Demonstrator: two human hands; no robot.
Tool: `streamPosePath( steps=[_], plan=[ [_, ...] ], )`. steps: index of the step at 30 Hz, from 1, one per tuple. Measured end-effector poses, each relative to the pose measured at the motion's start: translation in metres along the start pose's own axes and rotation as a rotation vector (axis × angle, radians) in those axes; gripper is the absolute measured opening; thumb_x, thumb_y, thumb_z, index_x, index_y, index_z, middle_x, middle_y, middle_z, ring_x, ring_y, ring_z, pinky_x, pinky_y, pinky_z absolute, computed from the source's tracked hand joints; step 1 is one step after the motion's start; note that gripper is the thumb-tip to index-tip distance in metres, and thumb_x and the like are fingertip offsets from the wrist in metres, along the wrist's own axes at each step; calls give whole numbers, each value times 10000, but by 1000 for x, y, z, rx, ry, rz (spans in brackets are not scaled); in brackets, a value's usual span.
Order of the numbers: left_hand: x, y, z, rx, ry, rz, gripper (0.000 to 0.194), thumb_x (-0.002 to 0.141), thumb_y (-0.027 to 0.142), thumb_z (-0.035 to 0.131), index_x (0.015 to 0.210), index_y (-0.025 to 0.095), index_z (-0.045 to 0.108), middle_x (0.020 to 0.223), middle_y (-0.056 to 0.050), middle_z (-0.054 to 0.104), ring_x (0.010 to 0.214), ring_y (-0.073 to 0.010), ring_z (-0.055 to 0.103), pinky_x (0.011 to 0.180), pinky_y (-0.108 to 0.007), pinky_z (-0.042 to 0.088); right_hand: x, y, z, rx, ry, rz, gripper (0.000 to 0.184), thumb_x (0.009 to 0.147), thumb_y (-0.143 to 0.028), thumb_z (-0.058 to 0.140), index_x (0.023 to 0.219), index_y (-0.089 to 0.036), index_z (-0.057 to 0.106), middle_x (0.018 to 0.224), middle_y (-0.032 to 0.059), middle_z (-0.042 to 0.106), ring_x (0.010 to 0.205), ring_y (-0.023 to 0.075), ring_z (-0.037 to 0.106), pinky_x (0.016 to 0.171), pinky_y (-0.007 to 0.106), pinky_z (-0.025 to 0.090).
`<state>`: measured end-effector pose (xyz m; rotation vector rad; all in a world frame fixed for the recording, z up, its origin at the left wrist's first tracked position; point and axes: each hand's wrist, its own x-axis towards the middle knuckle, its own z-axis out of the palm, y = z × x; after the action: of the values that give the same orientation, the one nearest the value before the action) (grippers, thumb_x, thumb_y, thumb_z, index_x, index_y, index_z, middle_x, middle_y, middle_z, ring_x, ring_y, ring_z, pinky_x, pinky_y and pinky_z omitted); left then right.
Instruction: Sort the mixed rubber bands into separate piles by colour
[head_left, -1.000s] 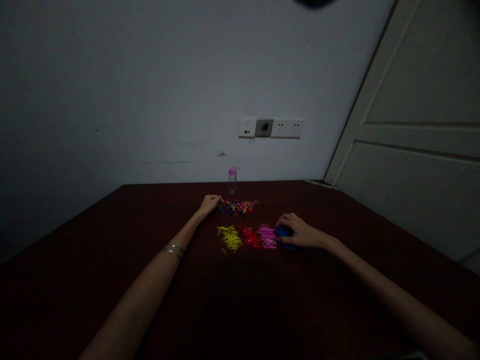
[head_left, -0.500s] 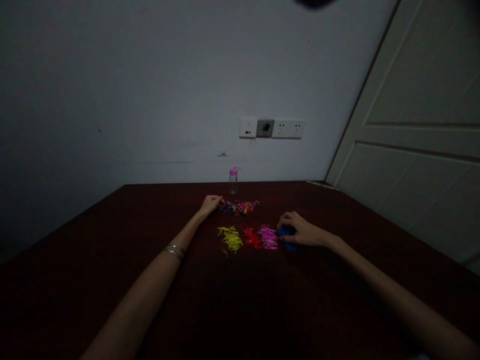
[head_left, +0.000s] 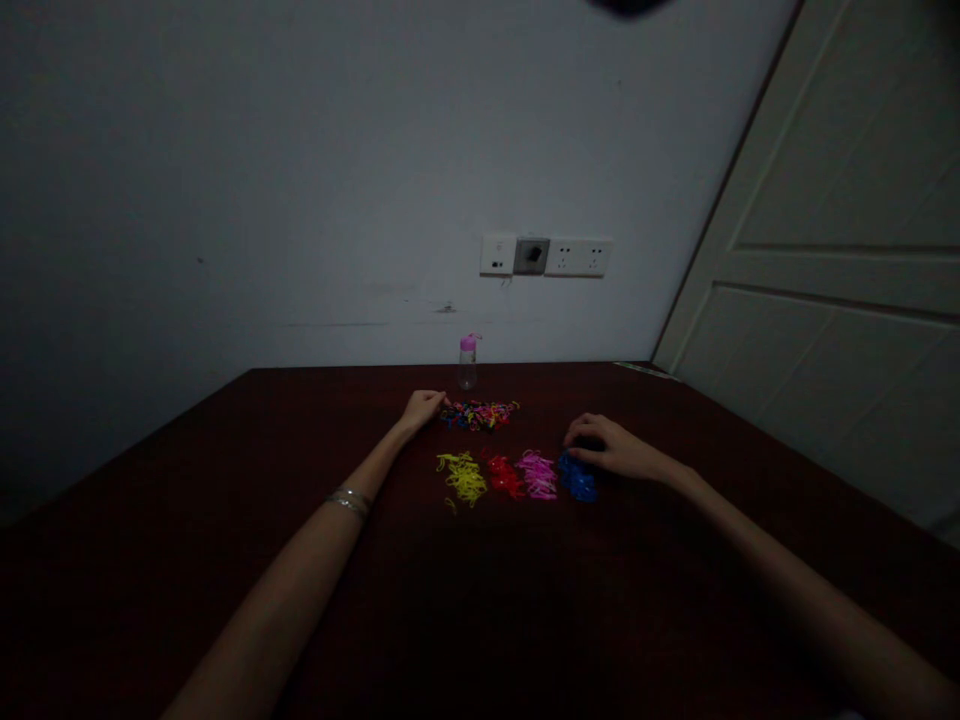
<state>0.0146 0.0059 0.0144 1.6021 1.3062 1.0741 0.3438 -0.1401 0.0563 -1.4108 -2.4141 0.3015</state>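
On a dark red table [head_left: 225, 560] lie small elastic bands. A mixed-colour heap [head_left: 480, 413] sits farthest from me. Nearer lie a yellow pile [head_left: 463, 478], a red pile [head_left: 502, 476], a pink pile [head_left: 537, 474] and a blue pile [head_left: 577, 478] in a row. My left hand [head_left: 421, 407] rests at the left edge of the mixed heap with its fingers curled and pinched together. My right hand [head_left: 611, 446] hovers just behind and right of the blue pile, fingers bent downward and loosely apart. A silver bracelet [head_left: 346, 499] is on my left wrist.
A small clear bottle with a pink cap [head_left: 468, 362] stands behind the mixed heap near the wall. Wall sockets [head_left: 546, 256] sit above it. A pale door [head_left: 840, 300] stands at the right. The room is dim.
My right hand has lifted off the blue pile and moved right and away, uncovering the blue bands. My left hand has stayed at the mixed heap.
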Motion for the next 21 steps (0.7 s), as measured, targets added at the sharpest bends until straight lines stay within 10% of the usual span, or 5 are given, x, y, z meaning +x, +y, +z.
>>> streamPosePath(
  steps=[21],
  plan=[
    [4, -6, 0, -9, -26, 36, 324, 733, 373, 475, 662, 94, 625, 375, 61, 338, 356, -51, 255, 412, -199, 176, -19, 31, 10, -32, -12, 130, 132, 719, -277, 543, 790, -197, 621, 1039, 98, 514, 1002, 236, 475, 897, 395, 363]
  ],
)
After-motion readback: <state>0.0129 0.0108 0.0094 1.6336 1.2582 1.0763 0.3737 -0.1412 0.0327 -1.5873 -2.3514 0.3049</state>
